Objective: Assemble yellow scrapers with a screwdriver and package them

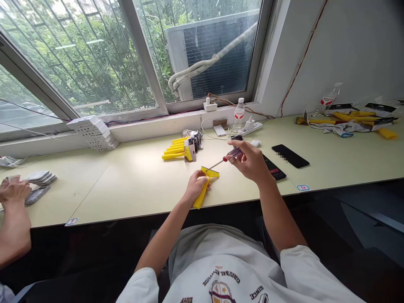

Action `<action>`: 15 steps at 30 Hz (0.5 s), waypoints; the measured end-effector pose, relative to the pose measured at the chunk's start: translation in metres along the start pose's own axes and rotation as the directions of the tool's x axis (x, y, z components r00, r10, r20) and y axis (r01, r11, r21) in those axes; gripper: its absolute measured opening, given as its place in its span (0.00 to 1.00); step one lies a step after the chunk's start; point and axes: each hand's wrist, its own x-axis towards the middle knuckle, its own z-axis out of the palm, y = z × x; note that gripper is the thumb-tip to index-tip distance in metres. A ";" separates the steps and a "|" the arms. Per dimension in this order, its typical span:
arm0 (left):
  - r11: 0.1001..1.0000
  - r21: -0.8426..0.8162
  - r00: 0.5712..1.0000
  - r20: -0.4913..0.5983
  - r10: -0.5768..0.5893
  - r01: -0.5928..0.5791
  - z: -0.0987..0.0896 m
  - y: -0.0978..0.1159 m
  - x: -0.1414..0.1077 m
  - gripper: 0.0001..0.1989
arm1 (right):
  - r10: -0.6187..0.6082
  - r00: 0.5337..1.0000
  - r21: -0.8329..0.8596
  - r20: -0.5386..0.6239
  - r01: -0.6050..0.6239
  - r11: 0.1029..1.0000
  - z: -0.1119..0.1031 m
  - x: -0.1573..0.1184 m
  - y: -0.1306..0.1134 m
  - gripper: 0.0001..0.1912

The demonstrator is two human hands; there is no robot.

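Note:
My left hand [196, 184] is closed around a yellow scraper [202, 196] near the table's front edge, its handle slanting down toward me and its wide head pointing away. In my right hand [249, 159] is a screwdriver [217, 164] with a clear, purplish handle and a red collar. The shaft slopes down to the left, and its tip meets the scraper head or lies just over it; the exact contact is too small to tell. Beyond my left hand lies a row of several yellow scrapers [176, 150] with dark and silver heads.
Two dark phones [289, 155] [274, 168] lie right of my right hand. A water bottle [239, 114] and a power strip [252, 126] stand by the window. Yellow scraper parts and gloves [344, 127] are heaped far right. At left, another person's hand [14, 190] touches stacked items [41, 178].

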 end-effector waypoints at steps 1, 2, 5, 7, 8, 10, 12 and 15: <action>1.000 0.002 1.000 -0.001 0.001 -0.001 0.000 0.000 0.000 0.16 | 0.003 1.000 -0.023 -0.013 -0.004 1.000 0.000 0.000 0.001 0.16; 1.000 0.003 1.000 -0.001 0.001 -0.001 0.000 0.000 0.000 0.16 | 0.005 1.000 -0.041 -0.021 -0.006 0.999 0.000 0.000 0.001 0.16; 1.000 -0.005 1.000 -0.003 -0.001 0.001 0.000 -0.001 0.001 0.16 | -0.009 1.000 -0.072 -0.011 0.008 0.997 -0.002 0.000 -0.001 0.15; 1.000 -0.011 1.000 -0.004 -0.004 0.003 0.000 -0.001 0.001 0.17 | -0.039 0.999 -0.058 0.017 0.040 0.998 -0.006 0.001 -0.005 0.14; 1.000 -0.011 1.000 -0.005 -0.003 0.003 0.000 -0.001 0.001 0.17 | -0.056 0.998 -0.030 0.038 0.057 0.998 -0.008 0.001 -0.007 0.14; 1.000 -0.007 1.000 -0.007 0.000 0.000 0.000 0.000 0.001 0.17 | -0.091 0.992 0.057 0.091 0.086 0.995 -0.011 0.002 -0.010 0.17; 1.000 -0.002 1.000 -0.010 0.001 -0.001 0.000 0.000 0.001 0.17 | -0.108 0.986 0.134 0.125 0.091 0.987 -0.012 0.001 -0.011 0.21; 1.000 0.003 1.000 -0.014 -0.001 0.001 0.001 0.000 0.001 0.17 | -0.074 0.988 0.167 0.137 0.051 0.985 -0.013 0.001 -0.010 0.24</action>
